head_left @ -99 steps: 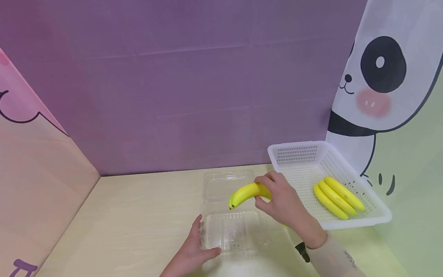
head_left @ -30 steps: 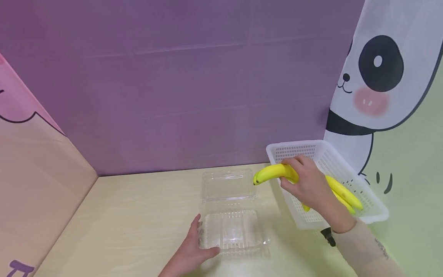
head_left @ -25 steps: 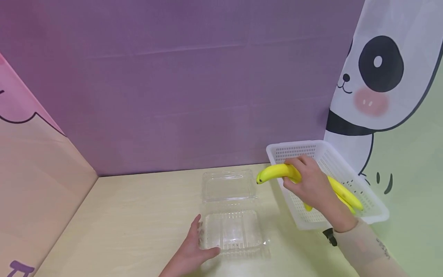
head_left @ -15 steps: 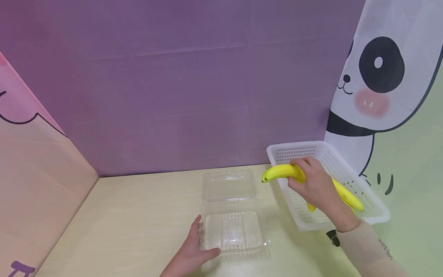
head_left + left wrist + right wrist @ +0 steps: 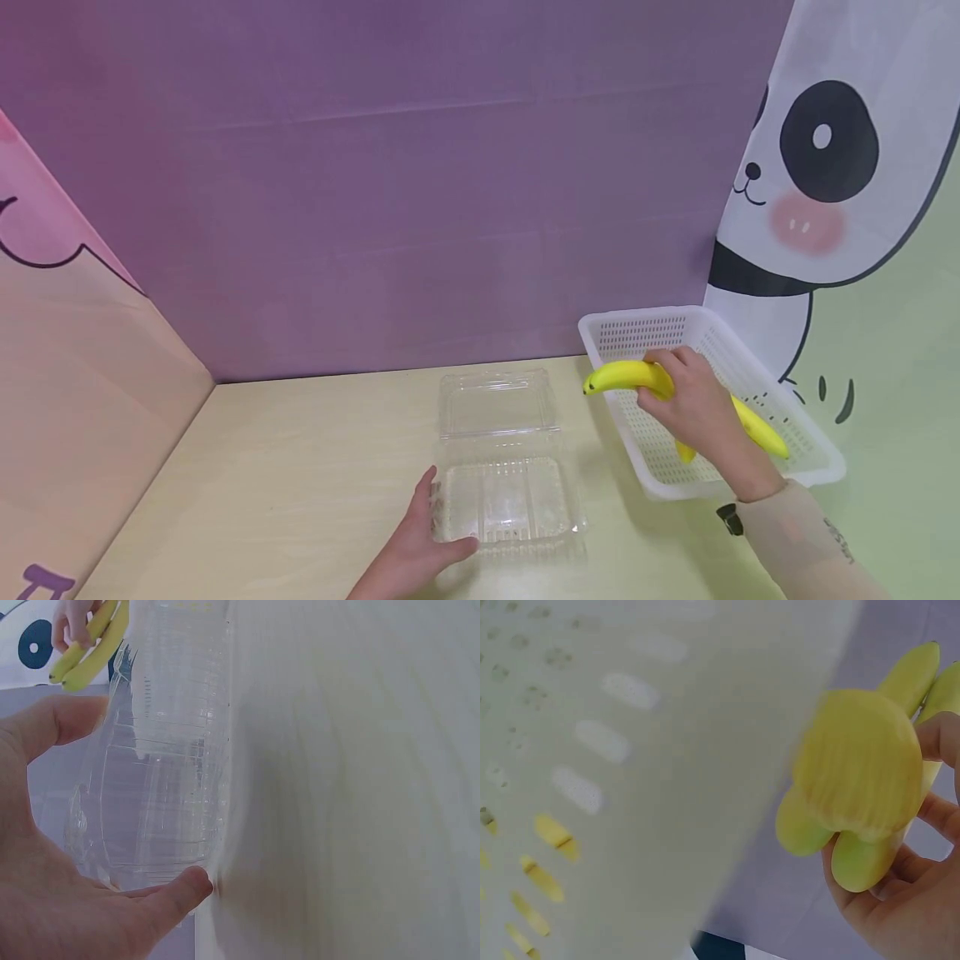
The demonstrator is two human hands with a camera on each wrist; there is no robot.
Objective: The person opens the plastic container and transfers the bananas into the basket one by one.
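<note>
My right hand [image 5: 697, 404] holds a bunch of yellow bananas [image 5: 628, 375] over the near-left side of the white basket. Their tips point left, past the rim. In the right wrist view, the blunt ends of the bananas [image 5: 859, 761] face the camera, and fingers wrap behind them. My left hand [image 5: 420, 542] grips the left end of a clear plastic clamshell box [image 5: 506, 500], thumb at its front corner. The box's lid [image 5: 495, 404] lies folded back, away from me. In the left wrist view, thumb and finger span the clear box [image 5: 161, 750].
The perforated white basket [image 5: 641, 475] stands at the right against the back wall. More bananas [image 5: 765, 429] lie in it, partly hidden by my right arm. Pale wooden tabletop [image 5: 285, 483] stretches to the left. Printed panels stand on both sides.
My right hand has carried the bananas from above the clear box rightward to over the basket, drifting slightly further right and lower lately. My left hand stays at the box.
</note>
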